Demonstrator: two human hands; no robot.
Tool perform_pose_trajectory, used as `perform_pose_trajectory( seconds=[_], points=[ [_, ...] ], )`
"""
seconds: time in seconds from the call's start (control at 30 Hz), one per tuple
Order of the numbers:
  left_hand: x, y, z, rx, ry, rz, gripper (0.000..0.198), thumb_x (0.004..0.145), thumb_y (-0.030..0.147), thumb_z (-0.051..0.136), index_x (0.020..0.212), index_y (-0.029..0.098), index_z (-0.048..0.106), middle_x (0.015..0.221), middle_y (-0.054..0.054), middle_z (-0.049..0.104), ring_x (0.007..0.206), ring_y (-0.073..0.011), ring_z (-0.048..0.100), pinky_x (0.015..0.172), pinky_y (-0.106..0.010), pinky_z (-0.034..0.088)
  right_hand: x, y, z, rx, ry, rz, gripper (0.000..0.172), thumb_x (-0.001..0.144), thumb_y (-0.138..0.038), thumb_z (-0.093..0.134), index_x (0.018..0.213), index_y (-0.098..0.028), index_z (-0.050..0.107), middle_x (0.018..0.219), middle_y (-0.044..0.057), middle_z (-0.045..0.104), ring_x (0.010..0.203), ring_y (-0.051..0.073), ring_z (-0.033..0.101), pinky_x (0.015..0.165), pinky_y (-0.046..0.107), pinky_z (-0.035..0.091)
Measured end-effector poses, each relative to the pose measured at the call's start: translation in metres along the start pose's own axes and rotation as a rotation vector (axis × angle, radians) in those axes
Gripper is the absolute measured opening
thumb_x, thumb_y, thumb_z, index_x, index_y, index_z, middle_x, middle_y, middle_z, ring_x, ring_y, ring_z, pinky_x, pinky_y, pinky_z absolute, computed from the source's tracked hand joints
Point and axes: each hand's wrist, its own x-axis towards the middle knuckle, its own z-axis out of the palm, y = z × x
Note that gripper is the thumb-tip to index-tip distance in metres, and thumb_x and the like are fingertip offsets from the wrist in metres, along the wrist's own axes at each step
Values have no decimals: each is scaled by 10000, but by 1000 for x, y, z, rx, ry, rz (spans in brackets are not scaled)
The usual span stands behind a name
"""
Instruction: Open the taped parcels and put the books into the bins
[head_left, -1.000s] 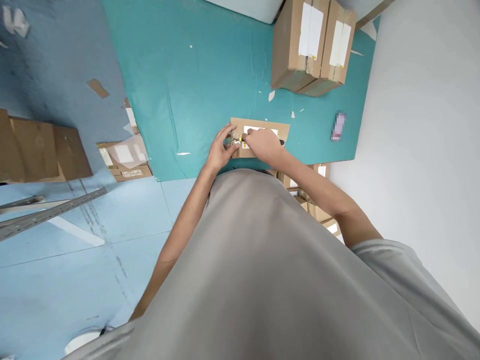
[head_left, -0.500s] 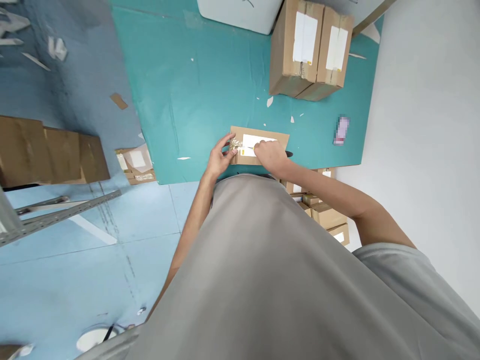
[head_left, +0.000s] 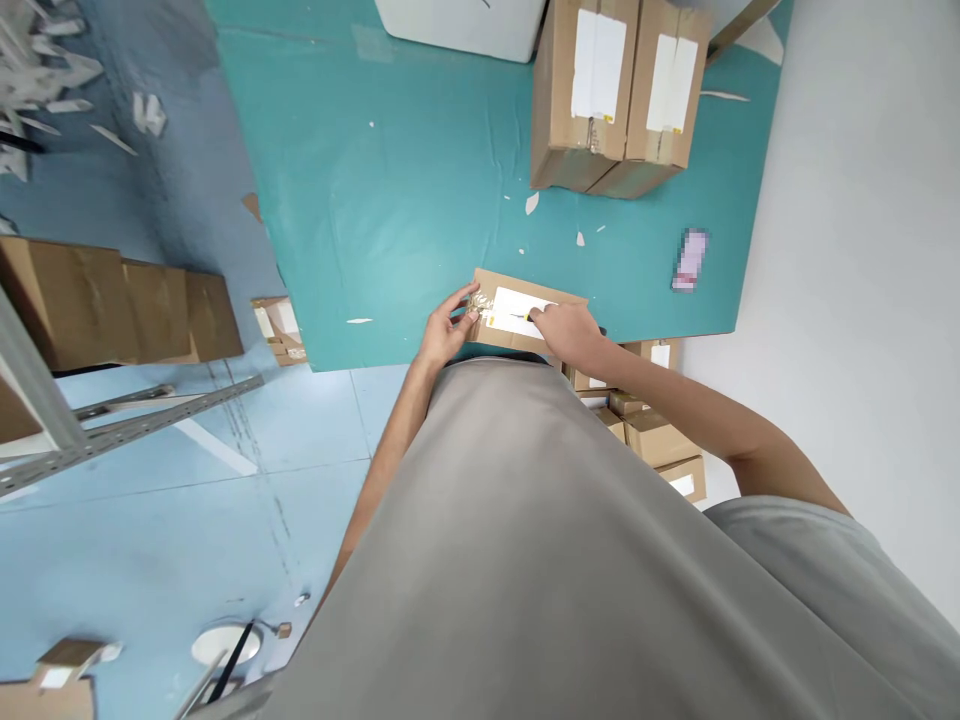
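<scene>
A small brown cardboard box [head_left: 504, 339] lies near the front edge of the teal table, with a white label [head_left: 511, 308] and shiny clear tape at its left end. My left hand [head_left: 444, 333] grips that left end, thumb and fingers on opposite sides. Over the label, my right hand [head_left: 568, 330] is closed round a utility knife [head_left: 529, 317]. The knife's thin blade points left along the label, and its dark rear end shows behind the hand; the fist hides most of the handle.
Two taller labelled cartons [head_left: 592, 150] stand at the table's back right, beside a white bin [head_left: 469, 28]. A blurred pink item [head_left: 690, 260] lies at right. Paper scraps dot the table [head_left: 405, 200]. Brown boxes [head_left: 150, 305] and a metal frame [head_left: 135, 437] are at left.
The view has shifted slightly. My right hand and the knife have slid a little right along the label, away from the taped end. My left hand keeps its grip on the box, which appears slightly more tilted.
</scene>
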Motion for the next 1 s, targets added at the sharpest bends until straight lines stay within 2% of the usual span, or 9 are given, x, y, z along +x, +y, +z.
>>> perform_pose_trajectory(
  seconds=[0.17, 0.27, 0.4, 0.5, 0.6, 0.73, 0.87, 1.0],
  points=[
    [-2, 0, 10, -10, -1, 15, 816, 955, 770, 775, 1570, 238, 701, 1687, -154, 636, 1618, -383, 558, 1351, -571, 456, -8, 14, 23, 82, -7, -4, 450, 1159, -140, 392, 1540, -135, 632, 1256, 232, 812, 1134, 335, 786, 829, 354, 506],
    [-1, -1, 15, -16, -28, 26, 833, 960, 786, 766, 1570, 223, 699, 1682, -165, 638, 1621, -380, 557, 1387, -574, 404, -14, 20, 34, 122, -21, -4, 465, 1194, -206, 333, 1568, -157, 605, 1262, 226, 806, 1127, 337, 781, 828, 353, 500],
    [1, -2, 19, -12, -41, 31, 863, 955, 807, 761, 1572, 208, 688, 1674, -182, 641, 1596, -387, 586, 1379, -583, 418, -32, 38, 54, 151, -27, 60, 472, 1206, -244, 311, 1570, -175, 603, 1330, 224, 789, 1100, 331, 780, 824, 357, 487],
    [2, -3, 19, 3, -25, 26, 876, 948, 819, 761, 1569, 207, 686, 1674, -185, 641, 1596, -389, 585, 1374, -577, 429, -52, 56, 74, 140, -21, 131, 490, 1216, -283, 307, 1595, -176, 600, 1272, 213, 802, 1074, 335, 781, 783, 352, 456],
    [2, -3, 18, 3, -8, 18, 866, 949, 812, 767, 1573, 217, 685, 1680, -179, 637, 1591, -382, 593, 1373, -572, 431, -69, 67, 86, 111, 3, 141, 535, 1223, -270, 253, 1636, -168, 579, 1220, 213, 806, 1066, 323, 774, 746, 342, 408],
    [0, 2, 16, 3, -5, 6, 852, 958, 785, 780, 1591, 224, 675, 1684, -175, 633, 1593, -380, 591, 1369, -573, 437, -67, 61, 80, 130, 47, 76, 525, 1225, -267, 274, 1646, -208, 580, 1295, 191, 798, 1103, 301, 756, 727, 334, 373],
    [-1, 10, 11, -1, 9, -5, 853, 953, 788, 784, 1587, 226, 686, 1674, -165, 645, 1600, -384, 582, 1383, -579, 414, -42, 42, 62, 190, 88, 23, 519, 1244, -336, 270, 1670, -231, 546, 1402, 172, 776, 1166, 286, 738, 724, 319, 373],
    [-5, 13, 1, -3, 93, -6, 812, 954, 762, 799, 1557, 224, 712, 1673, -160, 647, 1608, -387, 572, 1412, -582, 363, -15, 27, 46, 204, 87, -26, 509, 1245, -333, 280, 1676, -226, 527, 1427, 172, 763, 1201, 289, 726, 744, 315, 398]
  ],
)
